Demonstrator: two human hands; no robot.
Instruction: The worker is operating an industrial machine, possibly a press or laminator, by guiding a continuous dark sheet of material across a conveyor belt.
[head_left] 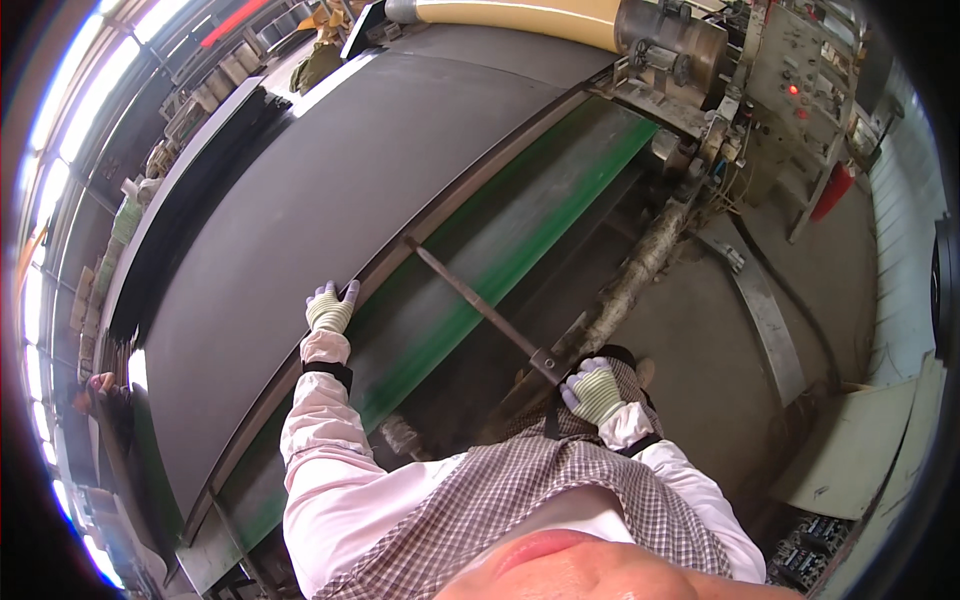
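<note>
My left hand [330, 308], in a striped knit glove with pale purple fingertips, lies with spread fingers on the near edge of a wide dark grey sheet [330, 180]. In a matching glove, my right hand [595, 390] is low in front of my body with its fingers curled. It is right at the near end of a metal rod [480, 305] with a collar; what lies within the fingers is hidden. The rod reaches across a green-edged panel [520, 230] to the rail [440, 215] along the sheet.
A yellowish roll [520, 22] and a motor [660, 62] stand at the far end. At right are a control panel [795, 85] with a red light and a curved metal strip [765, 315] on the floor. Another person [105, 385] is at the far left.
</note>
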